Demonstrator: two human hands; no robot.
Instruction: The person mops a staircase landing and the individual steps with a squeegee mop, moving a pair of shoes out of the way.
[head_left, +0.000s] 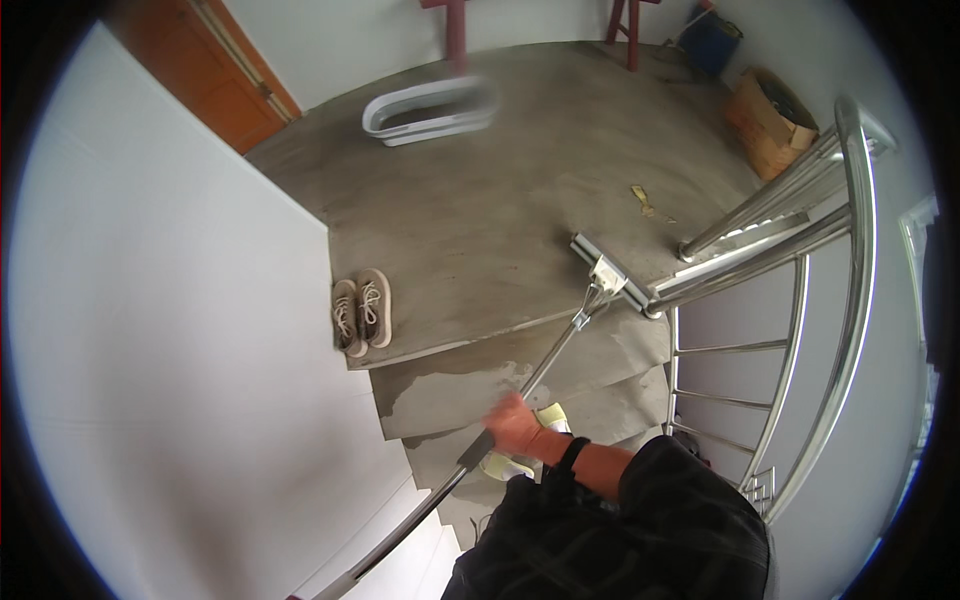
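My right hand (517, 424), a little blurred, is wrapped around the steel pole of a sponge mop (553, 352), just above its dark grey grip sleeve. A dark band circles my right wrist. The pole slants from the lower left up to the mop head (609, 274), which is over the concrete landing (480, 225) close to the foot of the railing. My left hand is out of view. Below my right hand, pale yellow slippers (553, 417) show on the concrete steps (450, 390). A wet patch darkens part of the upper step.
A stainless-steel railing (859, 225) bounds the stairs on the right; a white wall (180, 300) stands left. Lace-up shoes (362, 311) sit at the landing's left edge. Farther back are a grey-white oblong tub (427, 135), a cardboard box (757, 142), a yellow scrap (641, 201) and an orange door (202, 67).
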